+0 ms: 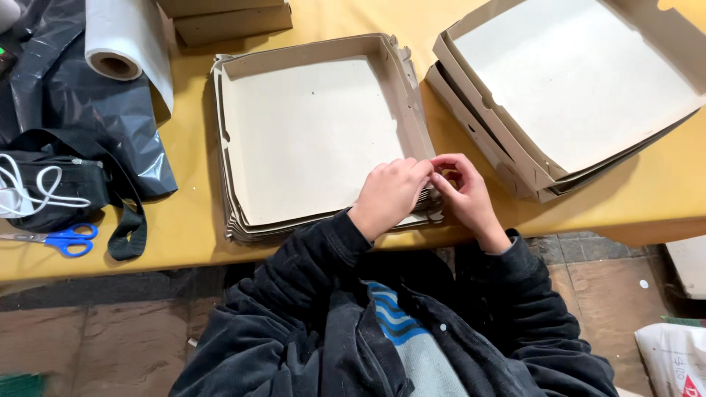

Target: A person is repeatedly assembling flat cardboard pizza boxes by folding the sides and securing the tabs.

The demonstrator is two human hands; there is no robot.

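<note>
A stack of shallow brown cardboard box trays (309, 132) lies on the yellow table (184, 220) in front of me. My left hand (390, 195) rests on the stack's near right corner, fingers curled over the edges. My right hand (463, 195) pinches the same corner from the right, fingertips touching the cardboard layers. Both dark sleeves reach up from the bottom of the view.
A second stack of open cardboard trays (581, 81) sits tilted at the right. At the left lie a black plastic sheet (88, 95), a white film roll (121, 37), a black bag with a white cord (51, 187) and blue-handled scissors (62, 239). Flat cardboard (228, 18) lies at the back.
</note>
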